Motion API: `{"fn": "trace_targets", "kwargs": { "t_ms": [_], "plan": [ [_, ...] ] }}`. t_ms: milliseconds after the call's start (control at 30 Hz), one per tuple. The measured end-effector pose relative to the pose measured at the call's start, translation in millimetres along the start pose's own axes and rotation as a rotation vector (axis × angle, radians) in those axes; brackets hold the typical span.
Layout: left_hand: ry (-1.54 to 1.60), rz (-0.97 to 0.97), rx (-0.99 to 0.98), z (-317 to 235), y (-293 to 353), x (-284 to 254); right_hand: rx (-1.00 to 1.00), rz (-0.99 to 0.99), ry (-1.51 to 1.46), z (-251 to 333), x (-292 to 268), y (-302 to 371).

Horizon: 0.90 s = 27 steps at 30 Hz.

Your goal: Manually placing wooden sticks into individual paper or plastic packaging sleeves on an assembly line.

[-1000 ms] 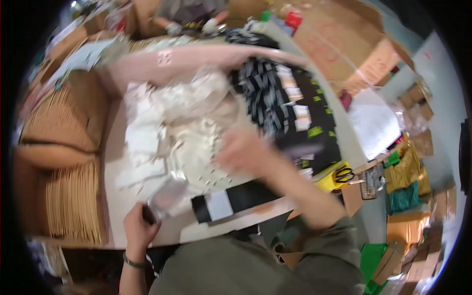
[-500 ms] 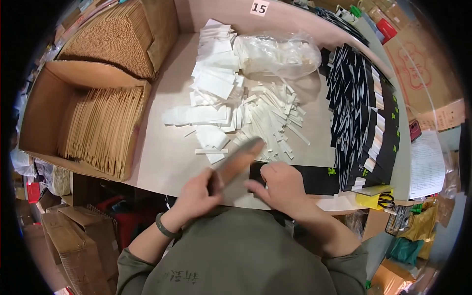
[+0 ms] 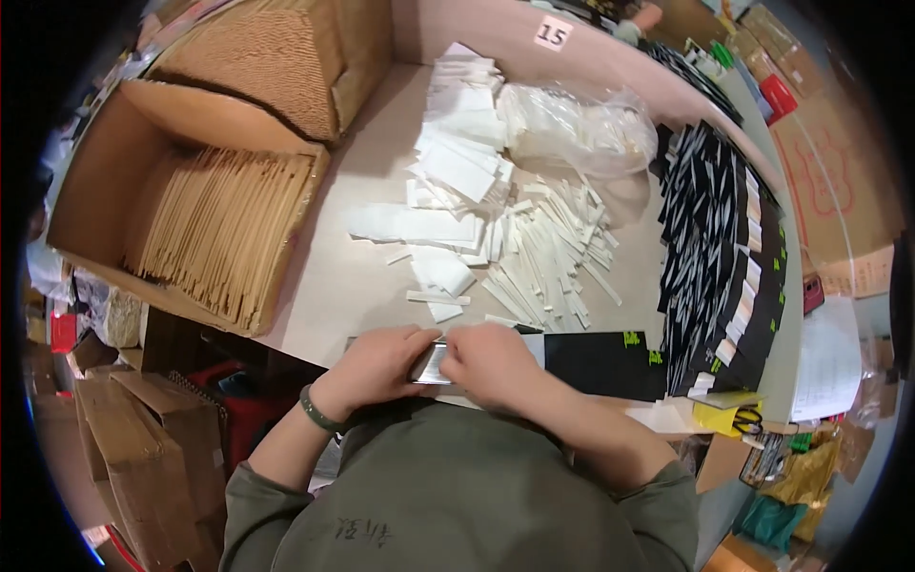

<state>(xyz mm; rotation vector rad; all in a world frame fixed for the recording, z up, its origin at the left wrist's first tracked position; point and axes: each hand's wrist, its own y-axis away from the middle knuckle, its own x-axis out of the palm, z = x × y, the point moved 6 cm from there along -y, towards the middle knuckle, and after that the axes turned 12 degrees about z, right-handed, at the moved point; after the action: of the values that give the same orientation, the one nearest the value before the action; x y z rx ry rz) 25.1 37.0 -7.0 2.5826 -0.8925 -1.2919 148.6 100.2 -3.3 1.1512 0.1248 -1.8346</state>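
My left hand (image 3: 381, 367) and my right hand (image 3: 491, 367) meet at the front edge of the table, both with fingers closed. Between them shows a shiny, ribbed pale piece (image 3: 432, 364), its kind hidden by the fingers. My left hand grips its left side; the right hand's curled fingers press at its right. Out from under my right hand runs a flat black paper sleeve (image 3: 600, 364) with green print, lying on the table. White paper slips (image 3: 443, 276) and a heap of narrow white strips (image 3: 548, 253) lie just beyond my hands.
At left stand a cardboard box (image 3: 91, 205) of long thin wooden sticks (image 3: 214, 234) and another box (image 3: 357, 57) packed with sticks. A clear plastic bag (image 3: 581, 124) lies behind the strips. Stacked black sleeves (image 3: 701, 257) line the right side, near scissors (image 3: 748, 417) in a yellow holder (image 3: 720, 419).
My left hand, which held a long brownish piece tilted up, has come down beside my right hand. The right hand has moved left, and its fingers have closed. The view has shifted slightly.
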Motion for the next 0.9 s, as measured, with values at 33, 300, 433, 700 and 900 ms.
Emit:
{"fn": "trace_targets", "kwargs": {
  "t_ms": [33,300,433,700,900],
  "plan": [
    [-0.006,-0.020,-0.010,3.9,0.9,-7.7,-0.051,0.024,-0.005,2.1,-6.2,-15.8],
    [-0.070,-0.929,-0.458,132.5,116.2,-115.8,-0.273,0.007,0.322,-15.1,-5.8,-77.3],
    [-0.259,-0.714,-0.809,192.6,156.3,-112.6,-0.253,-0.134,0.266,-5.8,-46.1,-86.4],
    [-0.205,-0.710,-0.649,202.1,137.4,-98.9,-0.164,-0.225,0.528,-36.7,-54.7,-134.6],
    [-0.124,-0.607,-0.763,220.0,140.5,-100.0,-0.136,0.122,-0.118,12.1,-48.2,-75.9]
  ]
}}
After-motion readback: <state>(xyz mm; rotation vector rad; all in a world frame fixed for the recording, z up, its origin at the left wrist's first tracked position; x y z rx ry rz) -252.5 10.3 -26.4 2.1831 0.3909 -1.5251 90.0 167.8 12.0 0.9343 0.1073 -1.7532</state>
